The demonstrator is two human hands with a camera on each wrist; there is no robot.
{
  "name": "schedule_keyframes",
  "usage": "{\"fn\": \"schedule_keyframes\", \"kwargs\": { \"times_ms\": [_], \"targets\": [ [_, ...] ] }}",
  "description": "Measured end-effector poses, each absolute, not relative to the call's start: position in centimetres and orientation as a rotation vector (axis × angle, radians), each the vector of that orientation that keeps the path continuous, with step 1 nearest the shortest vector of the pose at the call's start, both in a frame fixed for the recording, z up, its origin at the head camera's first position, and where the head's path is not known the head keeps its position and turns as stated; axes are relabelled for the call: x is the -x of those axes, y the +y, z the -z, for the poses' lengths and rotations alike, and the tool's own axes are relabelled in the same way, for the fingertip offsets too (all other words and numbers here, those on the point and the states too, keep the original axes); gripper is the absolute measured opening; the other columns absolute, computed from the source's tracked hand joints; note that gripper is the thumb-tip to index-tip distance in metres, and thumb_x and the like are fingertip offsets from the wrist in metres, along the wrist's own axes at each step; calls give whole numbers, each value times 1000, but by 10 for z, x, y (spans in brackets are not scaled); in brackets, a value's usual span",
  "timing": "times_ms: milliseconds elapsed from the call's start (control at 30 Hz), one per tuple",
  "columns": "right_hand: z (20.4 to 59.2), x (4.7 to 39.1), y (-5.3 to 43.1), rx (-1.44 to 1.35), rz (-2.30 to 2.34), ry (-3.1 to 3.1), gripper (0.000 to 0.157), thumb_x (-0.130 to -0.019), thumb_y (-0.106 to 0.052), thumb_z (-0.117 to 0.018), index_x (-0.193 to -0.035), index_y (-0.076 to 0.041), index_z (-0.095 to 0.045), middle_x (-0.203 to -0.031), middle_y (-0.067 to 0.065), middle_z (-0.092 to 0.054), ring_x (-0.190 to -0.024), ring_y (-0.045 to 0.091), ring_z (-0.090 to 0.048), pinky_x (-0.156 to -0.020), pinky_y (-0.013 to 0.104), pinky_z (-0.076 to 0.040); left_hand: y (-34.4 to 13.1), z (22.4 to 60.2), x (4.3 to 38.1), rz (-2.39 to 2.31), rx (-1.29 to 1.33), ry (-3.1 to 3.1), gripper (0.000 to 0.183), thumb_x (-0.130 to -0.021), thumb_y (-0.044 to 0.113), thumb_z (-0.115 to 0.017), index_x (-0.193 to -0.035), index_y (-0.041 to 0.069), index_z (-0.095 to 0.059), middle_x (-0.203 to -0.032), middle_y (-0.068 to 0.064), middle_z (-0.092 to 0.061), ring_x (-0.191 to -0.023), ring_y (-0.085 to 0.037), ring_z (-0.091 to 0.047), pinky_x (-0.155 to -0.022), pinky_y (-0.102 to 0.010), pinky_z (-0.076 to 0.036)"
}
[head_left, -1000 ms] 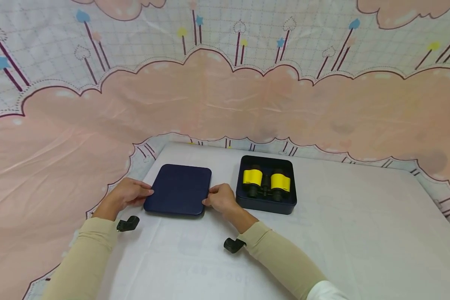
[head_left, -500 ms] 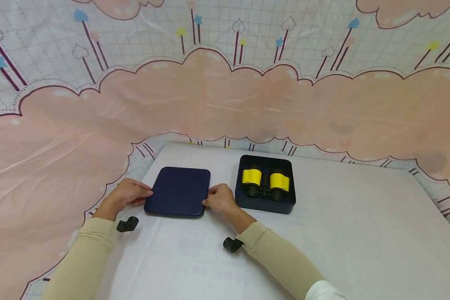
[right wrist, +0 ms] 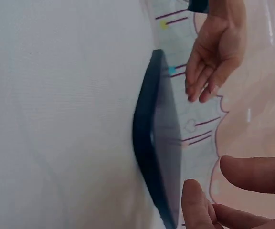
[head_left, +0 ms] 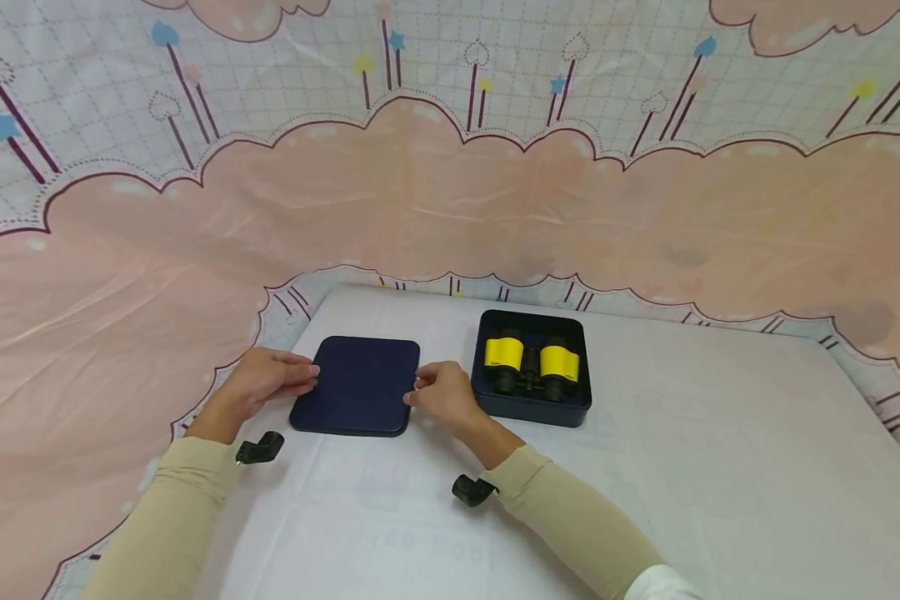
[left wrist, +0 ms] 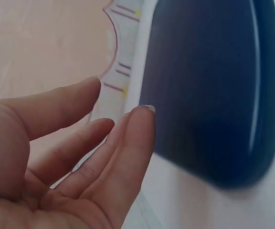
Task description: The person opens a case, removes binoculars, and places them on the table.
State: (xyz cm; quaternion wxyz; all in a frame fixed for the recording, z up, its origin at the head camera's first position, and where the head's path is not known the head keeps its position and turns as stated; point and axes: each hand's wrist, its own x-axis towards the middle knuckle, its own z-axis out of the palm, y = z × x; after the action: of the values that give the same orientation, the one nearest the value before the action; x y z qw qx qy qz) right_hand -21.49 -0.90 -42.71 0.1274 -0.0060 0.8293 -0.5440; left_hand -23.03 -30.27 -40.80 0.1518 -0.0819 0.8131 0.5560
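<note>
A flat, dark navy box lid with rounded corners lies on the white table. At its left edge is my left hand, fingers extended and overlapping the edge in the head view. The left wrist view shows that hand's fingertips apart from the thumb, with nothing between them. By the lid's right edge is my right hand; in the right wrist view its thumb and fingers are parted beside the lid, gripping nothing. Right of the lid, yellow and black binoculars lie inside the matching navy box.
The table has a white cover. Behind it and along the left hangs a printed pink and white cloth. Small black wrist cameras jut from both sleeves.
The lid's far edge has come down and it now lies flat. Both hands have loosened from its edges; the left has risen slightly and shifted right. The box with the binoculars stays put.
</note>
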Motion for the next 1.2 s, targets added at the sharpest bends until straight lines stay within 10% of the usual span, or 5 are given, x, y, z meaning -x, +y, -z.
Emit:
{"fn": "schedule_keyframes", "kwargs": {
  "times_ms": [733,1200],
  "targets": [
    [396,213,55,-30,1715,2320,42,-83,-10,-78,-124,-10,-65,-109,6,-67,-93,20,-64,-88,27,-57,-228,381,230,-1847,1,2093,54,-93,4,-65,-137,-18,-42,-97,-1,-73,-89,-13,-73,-86,-33,-59],
    [387,214,94,-12,1763,2325,47,-84,-7,-77,-128,-5,-62,-109,9,-64,-98,19,-65,-95,32,-56,-171,378,245,-1810,71,2063,49,-92,9,-69,-135,-7,-52,-129,-25,-63,-105,-27,-71,-88,-37,-58]
  ]
}}
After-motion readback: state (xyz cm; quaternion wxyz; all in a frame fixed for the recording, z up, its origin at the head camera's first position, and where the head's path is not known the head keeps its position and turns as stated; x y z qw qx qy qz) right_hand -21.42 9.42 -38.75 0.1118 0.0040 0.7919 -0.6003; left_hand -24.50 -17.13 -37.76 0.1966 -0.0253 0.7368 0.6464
